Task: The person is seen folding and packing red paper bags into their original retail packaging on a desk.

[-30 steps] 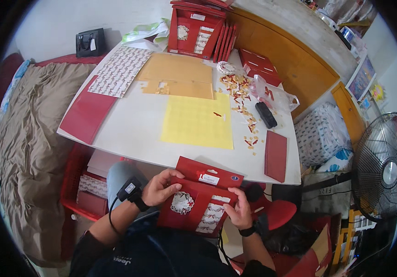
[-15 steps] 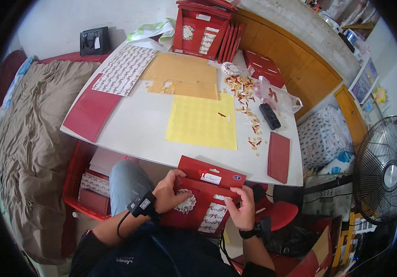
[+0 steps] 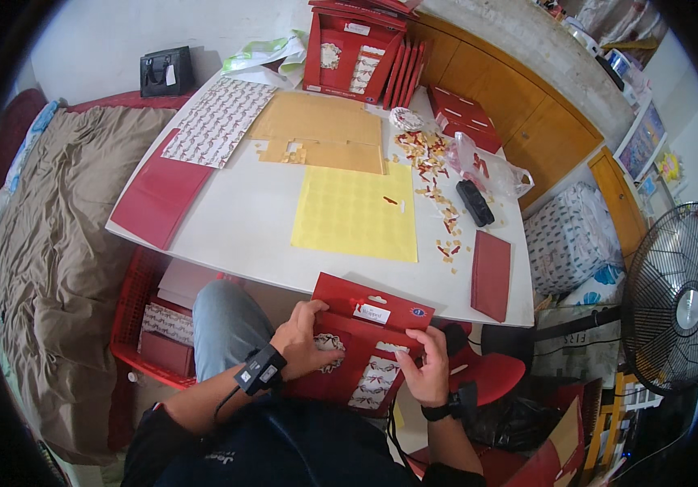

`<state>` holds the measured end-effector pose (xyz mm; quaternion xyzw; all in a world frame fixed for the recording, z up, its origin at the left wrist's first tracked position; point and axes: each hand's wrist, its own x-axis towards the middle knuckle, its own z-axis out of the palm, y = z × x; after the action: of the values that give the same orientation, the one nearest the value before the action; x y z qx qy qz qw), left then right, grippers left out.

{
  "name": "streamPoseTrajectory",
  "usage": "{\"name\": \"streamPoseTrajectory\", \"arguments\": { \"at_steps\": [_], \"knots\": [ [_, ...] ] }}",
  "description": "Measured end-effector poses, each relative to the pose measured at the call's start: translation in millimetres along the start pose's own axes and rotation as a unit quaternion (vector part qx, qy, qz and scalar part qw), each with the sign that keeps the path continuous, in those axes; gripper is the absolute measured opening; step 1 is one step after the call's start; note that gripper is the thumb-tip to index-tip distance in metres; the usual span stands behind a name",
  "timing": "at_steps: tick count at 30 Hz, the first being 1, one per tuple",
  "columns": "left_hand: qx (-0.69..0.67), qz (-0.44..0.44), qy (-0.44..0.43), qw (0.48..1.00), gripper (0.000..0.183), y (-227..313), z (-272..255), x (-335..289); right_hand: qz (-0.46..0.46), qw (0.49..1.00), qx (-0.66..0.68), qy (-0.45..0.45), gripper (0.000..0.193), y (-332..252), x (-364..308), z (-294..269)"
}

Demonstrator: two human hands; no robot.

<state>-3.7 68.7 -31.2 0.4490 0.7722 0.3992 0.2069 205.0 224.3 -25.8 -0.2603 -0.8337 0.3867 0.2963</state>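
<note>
Over my lap, at the near table edge, both hands hold a flat red gift package [image 3: 360,347]. Its top panel stands up and carries a white label [image 3: 371,312] with a small red bow. A round scalloped tag [image 3: 330,358] shows on the left of its front. White bow-print paper [image 3: 375,380] is at the right. My left hand [image 3: 300,347] grips the left side, its thumb across the round tag. With its fingers on the upper right edge, my right hand [image 3: 427,367] keeps its thumb over the front. The fingertips behind the package are hidden.
A yellow sheet [image 3: 353,219] lies mid-table, with small red and tan scraps [image 3: 431,174] and a black case [image 3: 474,203] right of it. Dark red cards [image 3: 491,276] lie at the right edge. Similar red packages [image 3: 352,69] stand behind. A red basket [image 3: 131,329] and a fan [image 3: 685,312] flank me.
My left hand has shifted slightly to the right and its thumb now covers more of the round tag. The package and my right hand stay nearly where they were.
</note>
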Motion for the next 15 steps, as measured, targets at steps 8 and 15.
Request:
{"name": "streamPoseTrajectory", "arguments": {
  "at_steps": [8,15],
  "knots": [
    [-0.202,0.026,-0.089,0.975,0.06,-14,-19,2,-0.004,1.0,-0.004,-0.005,0.034,2,-1,-4],
    [-0.209,0.01,-0.072,0.975,0.032,-19,-21,5,-0.002,1.0,0.006,-0.018,0.03,3,2,-4]
  ]
}}
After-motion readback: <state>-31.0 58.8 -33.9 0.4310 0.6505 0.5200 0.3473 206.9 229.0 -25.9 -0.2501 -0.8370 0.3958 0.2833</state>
